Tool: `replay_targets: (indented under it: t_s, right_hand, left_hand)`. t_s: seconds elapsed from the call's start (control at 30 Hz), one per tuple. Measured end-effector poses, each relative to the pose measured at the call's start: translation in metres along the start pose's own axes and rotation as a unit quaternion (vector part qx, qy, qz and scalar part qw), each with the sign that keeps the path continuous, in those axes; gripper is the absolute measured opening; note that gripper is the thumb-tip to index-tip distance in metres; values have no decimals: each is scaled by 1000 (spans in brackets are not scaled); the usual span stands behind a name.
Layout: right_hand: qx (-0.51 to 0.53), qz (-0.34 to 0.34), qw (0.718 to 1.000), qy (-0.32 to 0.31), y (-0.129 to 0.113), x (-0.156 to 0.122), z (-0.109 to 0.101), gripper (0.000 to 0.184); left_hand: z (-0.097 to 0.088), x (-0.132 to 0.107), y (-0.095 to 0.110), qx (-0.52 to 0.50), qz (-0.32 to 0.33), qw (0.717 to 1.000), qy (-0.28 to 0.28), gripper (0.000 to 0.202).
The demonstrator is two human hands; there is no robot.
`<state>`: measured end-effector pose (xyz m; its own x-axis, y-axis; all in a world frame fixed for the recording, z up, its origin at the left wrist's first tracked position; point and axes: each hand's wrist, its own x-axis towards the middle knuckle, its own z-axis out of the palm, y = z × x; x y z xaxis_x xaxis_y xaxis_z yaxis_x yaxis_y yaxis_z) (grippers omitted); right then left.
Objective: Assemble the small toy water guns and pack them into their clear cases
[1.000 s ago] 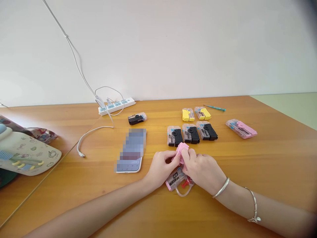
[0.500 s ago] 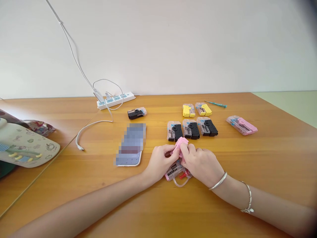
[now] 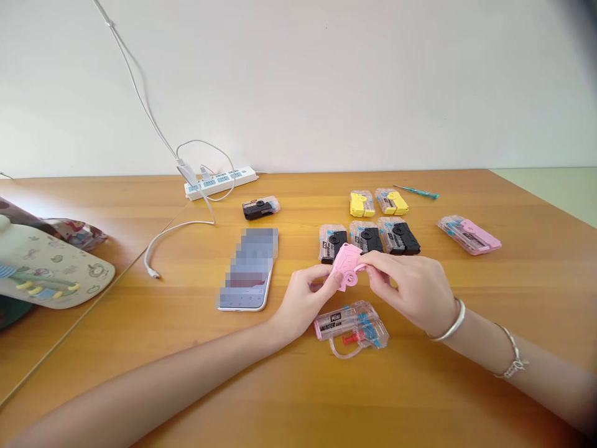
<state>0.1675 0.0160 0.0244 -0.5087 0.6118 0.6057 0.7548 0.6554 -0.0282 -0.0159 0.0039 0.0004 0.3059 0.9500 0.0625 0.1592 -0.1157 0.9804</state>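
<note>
A pink plastic toy gun part (image 3: 346, 266) is held above the wooden table between my left hand (image 3: 305, 300) and my right hand (image 3: 408, 289). Fingertips of both hands pinch it from either side. Directly below lies a clear plastic mini water gun (image 3: 351, 328) with blue inner parts, a red plunger and a looped clear tube. It touches neither hand. Just behind the pink part stand several black-and-clear water guns (image 3: 366, 239), the nearest almost touching it.
Two yellow-and-clear guns (image 3: 362, 204) and a teal screwdriver (image 3: 416, 192) lie behind, with a pink-and-clear gun (image 3: 469, 235) at right. A blurred phone (image 3: 245, 292), black-and-clear gun (image 3: 261, 208), power strip (image 3: 220, 183), white cable (image 3: 177, 233) and patterned cloth (image 3: 46, 270) lie left.
My hands have drawn apart, the right moving right, and the pink part has risen a little. The clear water gun below is now uncovered. The view has shifted slightly.
</note>
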Motion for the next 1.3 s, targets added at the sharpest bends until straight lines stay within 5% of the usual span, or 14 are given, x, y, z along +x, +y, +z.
replay_targets:
  t_s: [0.2,0.33,0.8,1.1,1.3]
  right_hand:
    - [20,-40,996,74,6,-3,1,18]
    - [-44,-125,986,103,6,-4,0,16]
    - [-77,-173,980,52,5,-7,2,24]
    - [29,-106,993,38,7,-6,8,17]
    - [164,18,986,-25,2,-6,6,17]
  left_hand:
    - [-3,0,1,-11,13,1000,-8,27]
    - [-3,0,2,-32,2,999,-18,30]
    - [-1,-1,5,-57,-17,998,-21,28]
    - [-1,-1,5,-52,-20,998,-34,26]
    - [-3,0,6,-45,-6,998,-39,28]
